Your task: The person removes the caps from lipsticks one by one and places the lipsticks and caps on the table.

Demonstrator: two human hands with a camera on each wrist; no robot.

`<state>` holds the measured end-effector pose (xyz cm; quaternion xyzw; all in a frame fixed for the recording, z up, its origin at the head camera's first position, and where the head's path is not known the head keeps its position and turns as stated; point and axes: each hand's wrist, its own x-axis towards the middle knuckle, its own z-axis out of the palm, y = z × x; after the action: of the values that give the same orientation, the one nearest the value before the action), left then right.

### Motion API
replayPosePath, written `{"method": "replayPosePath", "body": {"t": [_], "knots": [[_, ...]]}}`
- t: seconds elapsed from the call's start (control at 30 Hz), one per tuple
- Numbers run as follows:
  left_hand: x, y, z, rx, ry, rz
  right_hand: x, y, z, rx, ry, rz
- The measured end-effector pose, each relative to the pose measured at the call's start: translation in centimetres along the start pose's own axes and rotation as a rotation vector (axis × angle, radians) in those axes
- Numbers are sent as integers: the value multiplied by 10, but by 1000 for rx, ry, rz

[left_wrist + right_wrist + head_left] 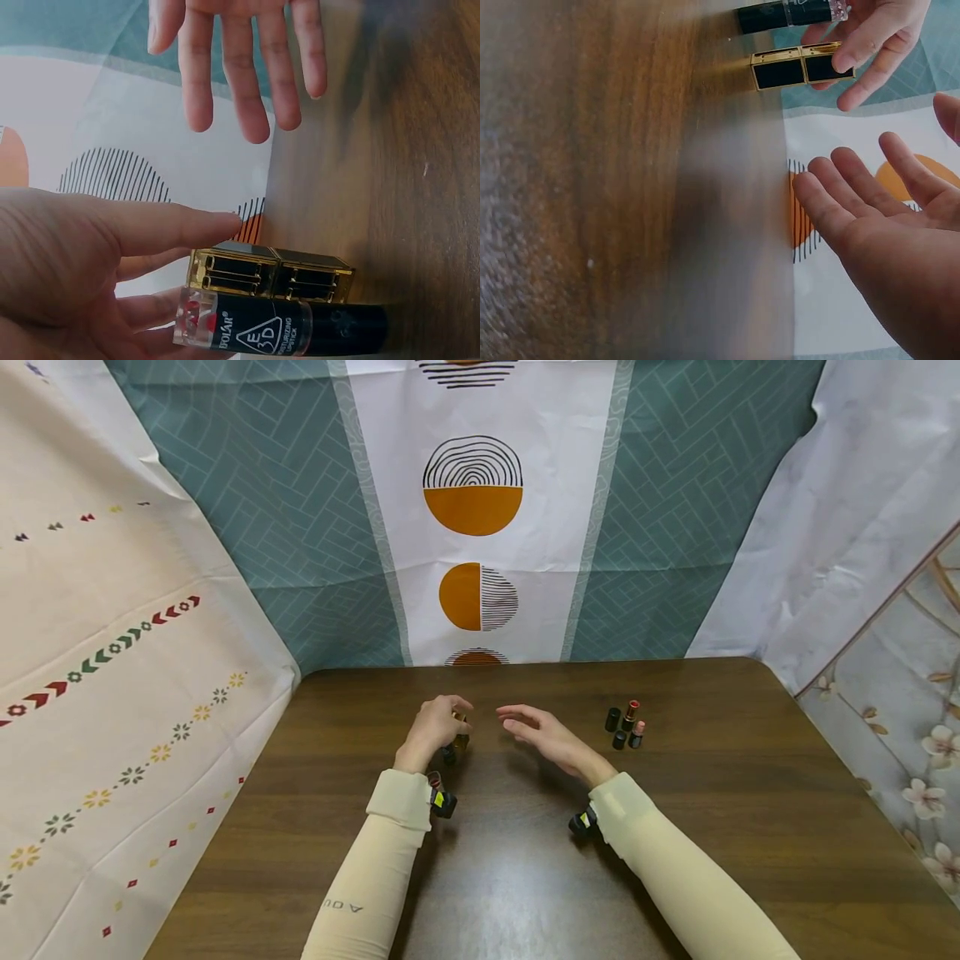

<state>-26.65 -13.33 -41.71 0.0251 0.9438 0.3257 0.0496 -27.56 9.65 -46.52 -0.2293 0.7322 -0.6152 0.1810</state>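
My left hand (435,724) is at a black lipstick with gold trim (270,274), which stands upright on the table. In the right wrist view its thumb lies over the lipstick's upper end, with a finger behind, in what looks like a light pinch. Close beside stands a dark lipstick with a clear top (259,326) and white lettering, the left fingers partly behind it. My right hand (551,739) hovers above the table to the right, fingers extended and apart from the lipsticks. Nothing is in it.
Farther right on the brown table (510,860) stand a red uncapped lipstick (631,714), a pinkish uncapped lipstick (637,735) and two black caps, one of them a taller cap (612,719). A patterned cloth (480,602) hangs behind the table's far edge.
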Motion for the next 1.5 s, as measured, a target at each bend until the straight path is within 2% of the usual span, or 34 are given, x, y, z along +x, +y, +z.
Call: {"method": "replayPosePath", "body": {"t": [0.33, 0.9, 1.2, 1.5], "knots": [[1, -1, -2, 15, 31, 0, 1, -1, 5, -9, -16, -5], [-4, 12, -10, -49, -22, 116, 9, -2, 14, -29, -7, 46], [-7, 18, -10, -162, -33, 101, 11, 1, 19, -36, 3, 84], [-5, 19, -5, -156, -33, 116, 13, 6, 22, -29, 41, 67]]}}
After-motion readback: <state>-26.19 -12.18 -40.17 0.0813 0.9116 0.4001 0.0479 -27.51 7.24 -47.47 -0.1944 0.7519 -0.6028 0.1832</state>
